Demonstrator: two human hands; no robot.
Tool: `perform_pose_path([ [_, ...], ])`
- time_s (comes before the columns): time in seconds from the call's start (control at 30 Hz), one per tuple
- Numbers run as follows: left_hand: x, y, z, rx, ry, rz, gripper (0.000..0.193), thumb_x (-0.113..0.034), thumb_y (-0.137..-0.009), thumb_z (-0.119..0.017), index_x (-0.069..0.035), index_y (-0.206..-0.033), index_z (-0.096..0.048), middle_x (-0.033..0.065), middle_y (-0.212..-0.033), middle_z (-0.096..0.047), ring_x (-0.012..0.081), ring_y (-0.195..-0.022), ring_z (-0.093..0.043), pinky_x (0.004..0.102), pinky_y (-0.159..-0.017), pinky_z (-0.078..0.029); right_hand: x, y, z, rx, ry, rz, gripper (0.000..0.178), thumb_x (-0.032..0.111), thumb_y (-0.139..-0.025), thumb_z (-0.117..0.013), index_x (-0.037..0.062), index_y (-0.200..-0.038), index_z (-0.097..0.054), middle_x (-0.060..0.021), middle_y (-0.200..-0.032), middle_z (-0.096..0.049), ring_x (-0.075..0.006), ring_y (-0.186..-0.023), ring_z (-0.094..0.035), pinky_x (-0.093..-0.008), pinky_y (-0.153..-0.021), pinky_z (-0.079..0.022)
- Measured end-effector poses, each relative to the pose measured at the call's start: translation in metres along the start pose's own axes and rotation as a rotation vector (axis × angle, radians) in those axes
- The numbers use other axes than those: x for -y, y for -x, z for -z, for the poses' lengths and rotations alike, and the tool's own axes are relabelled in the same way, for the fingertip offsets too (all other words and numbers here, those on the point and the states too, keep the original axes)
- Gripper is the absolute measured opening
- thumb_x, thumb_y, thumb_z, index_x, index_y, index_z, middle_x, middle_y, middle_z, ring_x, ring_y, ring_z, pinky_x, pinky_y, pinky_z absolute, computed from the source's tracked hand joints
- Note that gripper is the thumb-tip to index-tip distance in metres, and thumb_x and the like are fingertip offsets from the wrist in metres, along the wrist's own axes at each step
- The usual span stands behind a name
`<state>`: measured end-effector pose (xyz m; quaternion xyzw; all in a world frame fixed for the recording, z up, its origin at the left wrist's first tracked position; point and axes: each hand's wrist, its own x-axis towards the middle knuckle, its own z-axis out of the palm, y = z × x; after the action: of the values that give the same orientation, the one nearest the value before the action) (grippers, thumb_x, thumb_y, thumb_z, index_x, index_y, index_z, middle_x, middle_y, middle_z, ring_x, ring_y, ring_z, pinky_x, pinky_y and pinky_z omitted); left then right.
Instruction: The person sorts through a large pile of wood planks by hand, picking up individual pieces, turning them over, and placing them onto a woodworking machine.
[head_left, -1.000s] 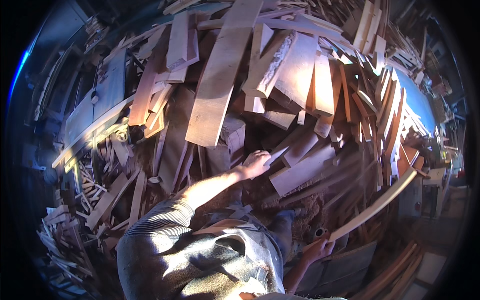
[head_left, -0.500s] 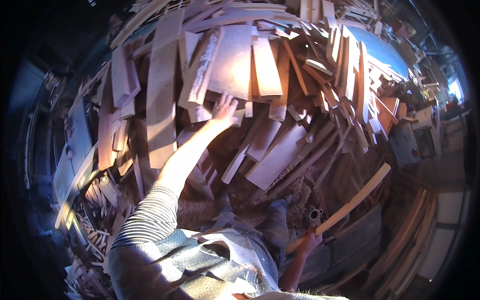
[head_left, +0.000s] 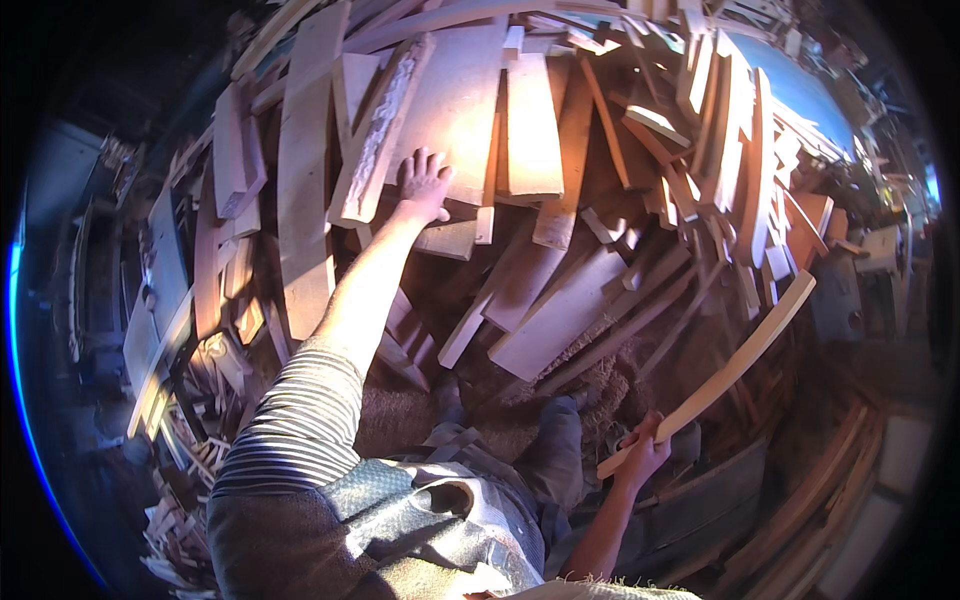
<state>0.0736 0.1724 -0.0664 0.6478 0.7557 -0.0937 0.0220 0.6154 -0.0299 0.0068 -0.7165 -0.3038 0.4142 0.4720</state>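
Observation:
My left hand (head_left: 427, 184) lies with fingers spread on the near end of a wide pale board (head_left: 455, 110) in the wood pile. Just left of that hand is a thick board with a rough bark edge (head_left: 385, 130). A narrower pale board (head_left: 533, 130) leans to its right. Low on the right, my right hand (head_left: 645, 452) is closed round a long narrow wooden strip (head_left: 740, 358), near its lower end. The strip slants up to the right, its far end free in front of the pile.
Loose boards and offcuts fill the far side, among them a wide plank (head_left: 560, 315) leaning toward my feet. Sawdust (head_left: 395, 415) covers the ground by my legs. Long planks (head_left: 810, 490) lie at the right, and small scraps (head_left: 180, 530) heap at the lower left.
My left hand has moved from below the wide board's end up onto its face. My right hand, with the strip, has risen slightly and shifted right.

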Motion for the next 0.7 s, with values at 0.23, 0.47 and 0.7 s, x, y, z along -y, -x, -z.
perform_pose_path([
  [0.23, 0.002, 0.0, 0.001, -0.004, 0.028, 0.016, 0.101, -0.033, -0.059, -0.097, -0.015, -0.145, -0.048, 0.0167, -0.158, -0.031, 0.0471, -0.152, -0.015, 0.0624, -0.122, -0.017, -0.004, -0.041, -0.07, 0.148, -0.183, -0.093, 0.017, 0.017, -0.098, -0.068, 0.0025, -0.107, -0.066, 0.0004, -0.068, -0.05, -0.0093, -0.05, -0.047, -0.026, -0.045, -0.037],
  [0.47, 0.004, 0.0, -0.005, -0.04, 0.024, 0.003, 0.101, -0.033, -0.058, -0.097, -0.015, -0.144, -0.049, 0.0162, -0.157, -0.033, 0.0469, -0.151, -0.017, 0.0631, -0.121, -0.019, -0.025, -0.013, -0.089, 0.243, -0.113, -0.157, 0.013, 0.011, -0.098, -0.066, 0.0018, -0.108, -0.068, 0.0012, -0.068, -0.051, -0.0074, -0.049, -0.045, -0.0235, -0.046, -0.036],
  [0.7, 0.01, 0.003, -0.005, -0.048, -0.022, 0.007, 0.103, -0.036, -0.056, -0.097, -0.015, -0.144, -0.049, 0.016, -0.157, -0.034, 0.0466, -0.151, -0.018, 0.0624, -0.121, -0.018, -0.048, 0.04, -0.05, 0.238, -0.004, -0.244, 0.013, 0.009, -0.097, -0.065, 0.0, -0.106, -0.068, 0.0004, -0.07, -0.053, -0.0069, -0.05, -0.045, -0.0236, -0.046, -0.035],
])
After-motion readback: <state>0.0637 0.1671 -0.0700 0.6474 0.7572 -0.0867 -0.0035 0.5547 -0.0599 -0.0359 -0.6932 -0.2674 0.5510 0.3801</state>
